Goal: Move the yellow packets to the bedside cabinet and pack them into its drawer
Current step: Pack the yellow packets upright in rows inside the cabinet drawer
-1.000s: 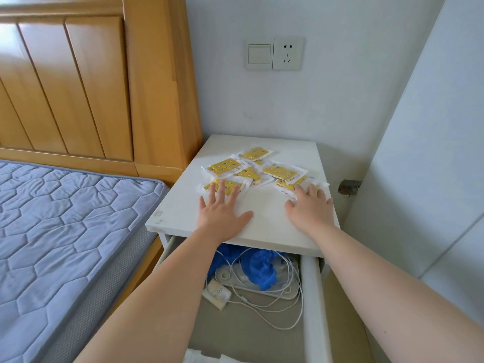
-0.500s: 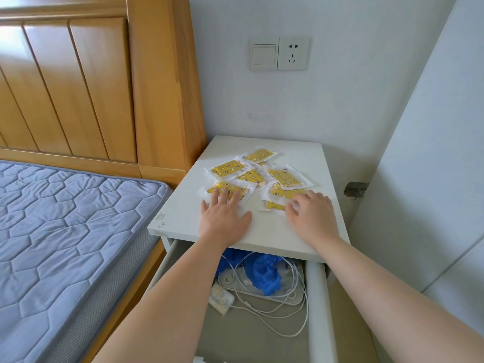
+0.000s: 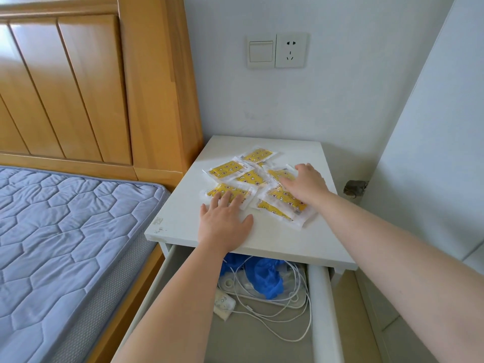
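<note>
Several yellow packets (image 3: 227,169) in clear wrappers lie scattered on top of the white bedside cabinet (image 3: 285,231). My left hand (image 3: 225,221) lies flat on the cabinet top, its straight fingertips touching the nearest packet (image 3: 230,191). My right hand (image 3: 305,183) reaches further back, its fingers spread flat over the packets on the right side of the pile. Below the top, the cabinet's drawer (image 3: 323,310) stands pulled out towards me.
Inside the drawer lie a blue cloth (image 3: 264,275), white cables (image 3: 277,305) and a small white charger (image 3: 224,303). A bed with a blue quilted mattress (image 3: 65,231) and a wooden headboard (image 3: 91,87) is on the left. A white wall (image 3: 432,153) stands close on the right.
My right hand has moved from the near right edge of the pile up and back onto the packets. The right packets have slid closer together. My left hand has stayed put.
</note>
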